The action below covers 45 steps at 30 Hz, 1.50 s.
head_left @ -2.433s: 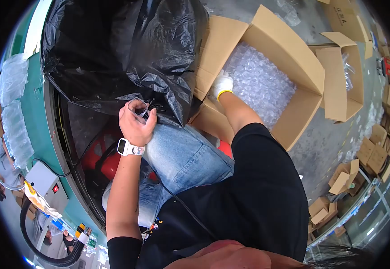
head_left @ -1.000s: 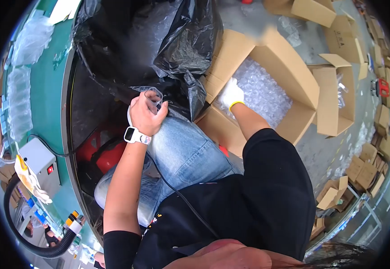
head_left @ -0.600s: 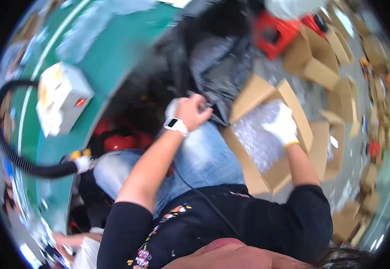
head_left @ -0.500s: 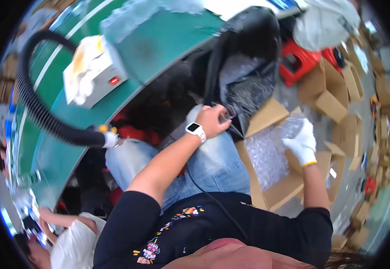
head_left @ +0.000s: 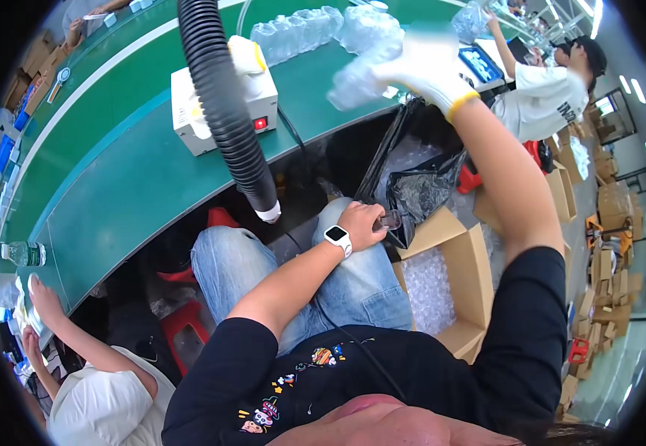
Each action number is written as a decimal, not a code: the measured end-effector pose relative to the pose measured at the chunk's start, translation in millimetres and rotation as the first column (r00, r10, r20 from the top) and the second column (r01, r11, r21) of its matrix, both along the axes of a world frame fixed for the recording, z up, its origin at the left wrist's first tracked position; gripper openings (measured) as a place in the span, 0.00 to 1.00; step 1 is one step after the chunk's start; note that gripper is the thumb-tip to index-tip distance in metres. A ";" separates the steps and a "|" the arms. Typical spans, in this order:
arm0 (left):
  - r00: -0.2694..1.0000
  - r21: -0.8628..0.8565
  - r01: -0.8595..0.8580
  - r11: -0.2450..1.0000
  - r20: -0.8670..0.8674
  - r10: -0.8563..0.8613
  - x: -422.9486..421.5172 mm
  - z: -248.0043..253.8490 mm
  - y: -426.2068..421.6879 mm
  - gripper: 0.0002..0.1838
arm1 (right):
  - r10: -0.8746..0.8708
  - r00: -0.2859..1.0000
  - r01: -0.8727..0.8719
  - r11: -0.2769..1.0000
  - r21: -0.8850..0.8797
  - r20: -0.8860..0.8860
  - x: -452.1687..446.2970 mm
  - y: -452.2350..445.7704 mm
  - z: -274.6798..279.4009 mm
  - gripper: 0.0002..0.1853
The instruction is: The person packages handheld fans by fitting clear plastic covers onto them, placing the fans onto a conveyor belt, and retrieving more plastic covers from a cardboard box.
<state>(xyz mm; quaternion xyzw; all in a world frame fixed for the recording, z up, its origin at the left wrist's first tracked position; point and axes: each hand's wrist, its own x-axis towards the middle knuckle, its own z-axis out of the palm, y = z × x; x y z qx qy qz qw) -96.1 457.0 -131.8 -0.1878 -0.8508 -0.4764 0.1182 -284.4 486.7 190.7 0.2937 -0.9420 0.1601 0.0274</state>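
My left hand [head_left: 363,227], bare and with a white watch at the wrist, rests on my knee, its fingers closed round a small clear plastic piece [head_left: 390,220]. My right hand [head_left: 428,73], in a white glove with a yellow cuff, is raised over the green bench [head_left: 137,175] and blurred by motion. From its fingers hangs a clear plastic bundle [head_left: 360,83]. Below, beside my leg, an open cardboard box [head_left: 468,279] holds clear plastic pieces [head_left: 428,290]. A black plastic bag [head_left: 421,189] lies open between bench and box.
On the bench stand a white machine [head_left: 189,111] with a red switch and clear plastic packs [head_left: 297,36]. A black ribbed hose [head_left: 226,97] hangs before it. Co-workers sit at lower left and upper right. A red stool [head_left: 182,327] is near my legs; more cartons lie at right.
My right hand has risen from the box with clear plastic and swung over the bench. My left hand still holds its clear piece at my knee. The view has turned towards the bench.
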 end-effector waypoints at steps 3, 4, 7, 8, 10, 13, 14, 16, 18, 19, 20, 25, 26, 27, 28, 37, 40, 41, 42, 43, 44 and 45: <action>0.999 -0.009 -0.021 1.000 0.045 0.022 -1.3 -3.6 -8.0 0.18 | 0.100 0.968 -0.105 0.994 -0.009 -0.228 -41.4 -60.7 -24.9 0.37; 0.999 -0.009 -0.028 1.000 0.038 0.028 -0.8 -4.6 -11.4 0.18 | 0.106 0.966 -0.112 0.994 -0.009 -0.236 -42.0 -72.8 -24.5 0.37; 0.999 -0.024 -0.024 0.999 0.049 0.025 -4.4 -3.3 -17.0 0.17 | 0.011 0.978 0.039 0.971 0.235 -0.207 -30.7 -105.5 -9.3 0.39; 0.999 -0.020 -0.026 0.999 0.043 0.027 -8.1 -3.4 -18.6 0.17 | 0.015 0.977 0.038 0.970 0.240 -0.213 -33.6 -116.5 -10.4 0.39; 0.999 -0.031 -0.021 0.999 0.045 0.023 -8.2 -3.7 -20.8 0.17 | 0.052 0.996 -0.034 0.971 0.236 -0.073 -44.6 -133.2 -19.2 0.38; 0.998 -0.019 -0.015 1.000 0.054 0.016 -7.9 -4.1 -19.5 0.17 | 0.053 0.997 -0.063 0.977 0.201 0.056 -64.0 -145.5 -34.5 0.38; 0.998 -0.004 -0.014 1.000 0.056 0.014 -8.7 -4.2 -18.8 0.17 | 0.038 0.994 -0.056 0.984 0.169 0.107 -70.8 -150.4 -40.7 0.39; 0.998 0.007 -0.013 1.000 0.058 0.012 -9.2 -4.2 -18.1 0.17 | 0.024 0.987 -0.046 0.990 0.135 0.158 -77.9 -156.4 -44.1 0.39; 0.997 0.009 -0.010 1.000 0.072 0.010 -9.5 -3.1 -16.6 0.17 | -0.029 0.965 -0.002 0.993 0.119 0.260 -83.1 -159.8 -41.1 0.39; 0.997 0.011 -0.009 1.000 0.080 0.008 -9.4 -2.3 -15.5 0.17 | -0.055 0.949 0.020 0.993 0.113 0.311 -83.7 -160.1 -38.9 0.38; 0.997 0.012 -0.009 1.000 0.083 0.008 -9.7 -2.0 -14.7 0.17 | -0.056 0.948 0.020 0.993 0.115 0.314 -84.9 -159.6 -37.4 0.38; 0.994 0.039 0.003 0.999 0.110 -0.007 -10.3 -5.2 -12.6 0.17 | 0.004 0.968 -0.014 0.999 0.040 0.250 -81.8 -154.0 -9.7 0.36; 0.994 0.043 0.000 0.999 0.112 -0.005 -10.8 -5.4 -12.6 0.17 | 0.041 0.982 -0.057 0.995 0.079 0.185 -79.9 -154.2 -0.1 0.31; 0.994 0.046 -0.003 0.999 0.112 -0.003 -12.4 -5.0 -12.6 0.17 | 0.081 0.990 -0.095 0.988 0.120 0.118 -82.9 -152.2 3.6 0.27; 0.994 0.041 -0.002 0.999 0.113 -0.003 -13.6 -4.2 -12.6 0.17 | 0.080 0.990 -0.094 0.989 0.115 0.119 -87.0 -148.1 0.2 0.27; 0.990 0.048 0.008 0.999 0.143 -0.015 -18.0 -3.4 -6.9 0.18 | 0.050 0.999 -0.045 0.940 0.338 -0.007 -129.4 -161.0 -28.1 0.25; 0.986 0.046 0.011 0.999 0.165 -0.018 -17.5 -2.8 -5.9 0.18 | -0.076 0.996 0.085 0.950 0.300 -0.044 -70.7 -148.8 -0.2 0.25; 0.987 0.047 0.011 0.999 0.157 -0.018 -17.6 -3.6 -5.0 0.18 | -0.110 0.991 0.127 0.959 0.252 -0.077 -57.2 -144.3 5.5 0.24; 0.989 0.047 0.008 0.999 0.150 -0.015 -17.9 -4.3 -5.2 0.18 | -0.144 0.984 0.164 0.966 0.201 -0.108 -46.7 -141.2 9.8 0.24; 0.990 0.046 0.004 0.999 0.142 -0.011 -17.9 -5.3 -6.3 0.18 | -0.178 0.975 0.197 0.969 0.148 -0.137 -42.8 -140.1 10.5 0.24; 0.989 0.046 0.000 0.999 0.147 -0.006 -17.7 -6.4 -7.0 0.18 | -0.174 0.976 0.193 0.970 0.149 -0.133 -48.1 -140.3 7.4 0.24; 0.989 0.049 -0.002 0.999 0.147 -0.005 -17.6 -6.7 -7.2 0.18 | -0.104 0.984 0.137 0.962 0.238 -0.146 -61.2 -141.3 2.0 0.24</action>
